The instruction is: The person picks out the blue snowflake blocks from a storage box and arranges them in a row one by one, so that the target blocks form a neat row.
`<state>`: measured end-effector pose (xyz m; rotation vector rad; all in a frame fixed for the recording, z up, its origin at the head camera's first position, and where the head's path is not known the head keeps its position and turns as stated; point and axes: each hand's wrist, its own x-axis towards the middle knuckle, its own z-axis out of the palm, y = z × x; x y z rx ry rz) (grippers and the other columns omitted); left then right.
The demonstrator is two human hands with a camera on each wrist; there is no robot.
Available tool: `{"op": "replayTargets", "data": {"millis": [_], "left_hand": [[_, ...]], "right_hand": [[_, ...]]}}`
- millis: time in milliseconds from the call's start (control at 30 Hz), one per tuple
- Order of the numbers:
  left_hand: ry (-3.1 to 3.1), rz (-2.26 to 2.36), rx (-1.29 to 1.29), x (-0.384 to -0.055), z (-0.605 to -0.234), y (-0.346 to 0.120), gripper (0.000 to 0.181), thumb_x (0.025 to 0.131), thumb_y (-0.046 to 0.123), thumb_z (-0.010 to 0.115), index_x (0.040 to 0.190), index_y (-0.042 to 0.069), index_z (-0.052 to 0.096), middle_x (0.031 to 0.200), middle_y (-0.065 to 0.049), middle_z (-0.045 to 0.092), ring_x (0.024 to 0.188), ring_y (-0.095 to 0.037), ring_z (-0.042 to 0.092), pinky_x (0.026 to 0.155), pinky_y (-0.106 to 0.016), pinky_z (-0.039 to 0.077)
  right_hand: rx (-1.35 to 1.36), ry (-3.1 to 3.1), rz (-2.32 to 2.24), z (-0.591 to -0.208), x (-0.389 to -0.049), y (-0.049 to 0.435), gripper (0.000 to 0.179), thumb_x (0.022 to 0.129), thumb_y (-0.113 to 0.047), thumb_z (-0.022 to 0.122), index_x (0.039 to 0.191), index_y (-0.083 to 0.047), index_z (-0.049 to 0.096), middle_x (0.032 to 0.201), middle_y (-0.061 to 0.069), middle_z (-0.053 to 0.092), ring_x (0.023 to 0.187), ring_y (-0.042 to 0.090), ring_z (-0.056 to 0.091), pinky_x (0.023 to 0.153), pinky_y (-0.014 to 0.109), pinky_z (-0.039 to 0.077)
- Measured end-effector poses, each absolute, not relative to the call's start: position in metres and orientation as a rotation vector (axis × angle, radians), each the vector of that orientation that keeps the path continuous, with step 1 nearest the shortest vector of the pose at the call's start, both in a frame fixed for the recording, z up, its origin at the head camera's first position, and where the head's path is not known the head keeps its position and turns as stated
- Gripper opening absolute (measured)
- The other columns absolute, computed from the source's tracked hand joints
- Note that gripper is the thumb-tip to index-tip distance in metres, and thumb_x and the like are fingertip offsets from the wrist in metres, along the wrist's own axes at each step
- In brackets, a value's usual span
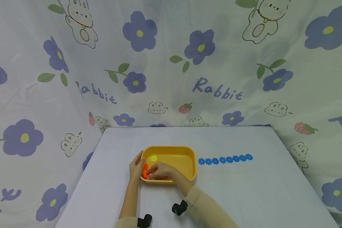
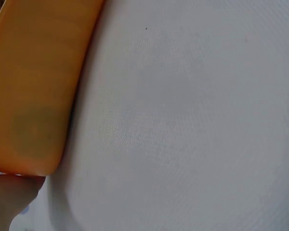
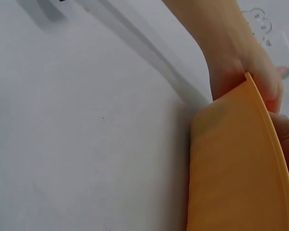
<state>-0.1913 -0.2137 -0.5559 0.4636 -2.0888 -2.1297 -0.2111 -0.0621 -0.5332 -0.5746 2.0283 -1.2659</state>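
A yellow tray (image 1: pixel 174 155) stands on the white table. My left hand (image 1: pixel 135 167) holds its left side, fingers along the rim; in the right wrist view the left hand (image 3: pixel 245 72) shows behind the tray's corner. My right hand (image 1: pixel 161 171) reaches over the near rim into the tray's left part, fingers bent downward at the orange-red pieces (image 1: pixel 145 167) in the near left corner. I cannot tell whether its fingertips pinch one. A yellow-green flower-shaped piece (image 1: pixel 154 158) lies on the tray floor just beyond the right hand.
Several blue flower-shaped pieces (image 1: pixel 222 160) form a row on the table to the right of the tray, the row rising slightly toward its right end. A patterned cloth (image 1: pixel 165 72) hangs behind the table (image 1: pixel 245 193) and at its sides.
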Motion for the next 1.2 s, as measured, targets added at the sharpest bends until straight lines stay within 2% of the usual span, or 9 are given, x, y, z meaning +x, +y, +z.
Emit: {"op": "replayTargets", "data": {"millis": [167, 233, 333, 400, 567, 667, 800, 933, 1200], "left_hand": [[-2.07, -2.127, 0.443, -0.19, -0.555, -0.216, 0.043, 0.098, 0.008, 0.048, 0.14, 0.003, 0.043, 0.147, -0.014, 0.037, 0.137, -0.027, 0.032, 0.109, -0.035, 0.031], [-2.07, -2.119, 0.432, -0.19, -0.554, -0.216, 0.043, 0.097, 0.007, 0.049, 0.139, 0.002, 0.044, 0.147, -0.014, 0.037, 0.137, -0.027, 0.031, 0.109, -0.035, 0.031], [-2.074, -2.121, 0.419, -0.19, -0.554, -0.216, 0.043, 0.098, 0.008, 0.049, 0.14, 0.002, 0.043, 0.147, -0.015, 0.037, 0.137, -0.028, 0.031, 0.109, -0.036, 0.031], [-2.077, -2.128, 0.424, -0.19, -0.554, -0.216, 0.043, 0.098, 0.008, 0.048, 0.14, 0.003, 0.043, 0.147, -0.014, 0.036, 0.137, -0.027, 0.032, 0.109, -0.034, 0.032], [-2.065, -2.15, 0.443, -0.19, -0.552, -0.215, 0.043, 0.098, 0.007, 0.047, 0.141, 0.003, 0.042, 0.148, -0.014, 0.035, 0.137, -0.028, 0.032, 0.108, -0.035, 0.032], [-2.058, -2.147, 0.439, -0.19, -0.55, -0.214, 0.043, 0.098, 0.006, 0.048, 0.14, 0.002, 0.042, 0.147, -0.015, 0.036, 0.137, -0.027, 0.032, 0.109, -0.035, 0.031], [-2.053, -2.141, 0.43, -0.191, -0.55, -0.213, 0.043, 0.097, 0.006, 0.048, 0.14, 0.002, 0.043, 0.147, -0.015, 0.037, 0.137, -0.026, 0.032, 0.108, -0.028, 0.033], [-2.044, -2.132, 0.431, -0.191, -0.55, -0.212, 0.043, 0.097, 0.006, 0.049, 0.139, 0.001, 0.043, 0.146, -0.016, 0.038, 0.136, -0.027, 0.033, 0.102, -0.019, 0.037], [-2.071, -2.11, 0.439, -0.191, -0.55, -0.211, 0.042, 0.098, 0.007, 0.048, 0.139, 0.0, 0.043, 0.146, -0.015, 0.038, 0.138, -0.026, 0.031, 0.11, -0.033, 0.029]], "right_hand": [[-0.476, 2.054, -1.338, -0.535, -0.207, -0.073, 0.023, 0.078, -0.014, 0.077, 0.093, 0.0, 0.067, 0.077, 0.001, 0.059, 0.067, 0.013, 0.05, 0.056, 0.018, 0.042], [-0.439, 2.075, -1.362, -0.535, -0.207, -0.077, 0.026, 0.077, -0.015, 0.078, 0.092, 0.002, 0.066, 0.079, 0.003, 0.059, 0.071, 0.014, 0.051, 0.058, 0.02, 0.044], [-0.408, 2.108, -1.396, -0.535, -0.207, -0.084, 0.033, 0.076, -0.013, 0.078, 0.098, 0.007, 0.064, 0.089, 0.008, 0.063, 0.077, 0.014, 0.052, 0.065, 0.021, 0.048], [-0.367, 2.113, -1.414, -0.535, -0.207, -0.088, 0.037, 0.076, -0.012, 0.077, 0.103, 0.009, 0.062, 0.092, 0.009, 0.062, 0.074, 0.014, 0.052, 0.065, 0.022, 0.05], [-0.193, 2.072, -1.502, -0.539, -0.209, -0.098, 0.03, 0.079, -0.008, 0.074, 0.1, 0.009, 0.062, 0.075, 0.009, 0.058, 0.056, 0.015, 0.053, 0.056, 0.023, 0.054], [-0.042, 1.978, -1.615, -0.542, -0.211, -0.1, 0.028, 0.08, -0.002, 0.072, 0.103, 0.009, 0.06, 0.077, 0.009, 0.057, 0.06, 0.017, 0.057, 0.06, 0.029, 0.059], [0.112, 1.841, -1.738, -0.545, -0.217, -0.099, 0.037, 0.079, 0.005, 0.07, 0.113, 0.009, 0.057, 0.091, 0.011, 0.059, 0.07, 0.02, 0.062, 0.067, 0.036, 0.06], [0.172, 1.742, -1.842, -0.545, -0.223, -0.093, 0.039, 0.079, 0.006, 0.069, 0.116, 0.01, 0.057, 0.092, 0.013, 0.061, 0.069, 0.019, 0.062, 0.07, 0.038, 0.059], [0.251, 1.625, -1.969, -0.549, -0.24, -0.07, 0.038, 0.084, -0.002, 0.068, 0.121, 0.005, 0.06, 0.09, 0.011, 0.067, 0.073, 0.018, 0.066, 0.074, 0.037, 0.058]]}}
